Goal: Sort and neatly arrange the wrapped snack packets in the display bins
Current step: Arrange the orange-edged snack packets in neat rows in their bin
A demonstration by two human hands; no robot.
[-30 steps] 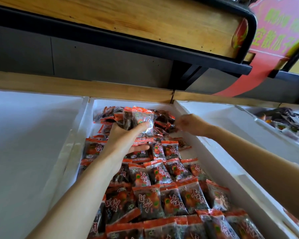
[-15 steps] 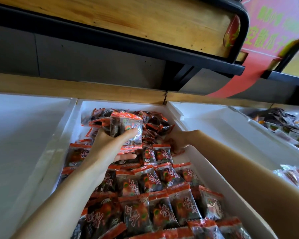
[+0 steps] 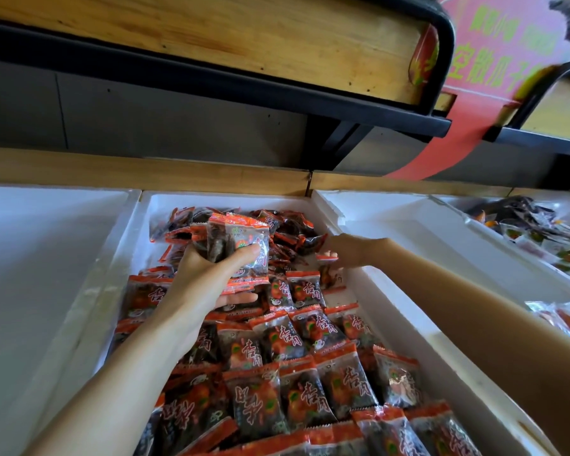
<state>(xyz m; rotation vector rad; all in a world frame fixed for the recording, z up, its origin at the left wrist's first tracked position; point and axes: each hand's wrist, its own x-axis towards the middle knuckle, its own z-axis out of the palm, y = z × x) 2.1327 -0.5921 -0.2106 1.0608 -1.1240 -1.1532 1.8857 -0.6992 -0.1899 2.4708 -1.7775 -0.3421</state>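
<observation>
White foam bins lie side by side beneath a wooden shelf (image 3: 244,44) edged in black metal. A red banner (image 3: 494,60) hangs up beyond the right hand (image 3: 346,253). The middle bin (image 3: 395,291) holds red-and-black snack packets.

The left hand (image 3: 208,281) grips a small stack (image 3: 241,245) of them upright, with the thumb across the front. The right hand reaches to a packet (image 3: 326,258) by the bin wall; I cannot tell whether it pinches it.

Nearer than the hands, packets lie in tidy overlapping rows (image 3: 310,390). Beyond the hands is a loose heap (image 3: 287,225). The step looks like gathering from the heap to extend the rows. Next, the stack probably needs laying flat, labels up and edges lapped.

Left of the left hand is a left bin (image 3: 46,258). Well right of the right hand, a far bin (image 3: 514,258) holds other snacks.
</observation>
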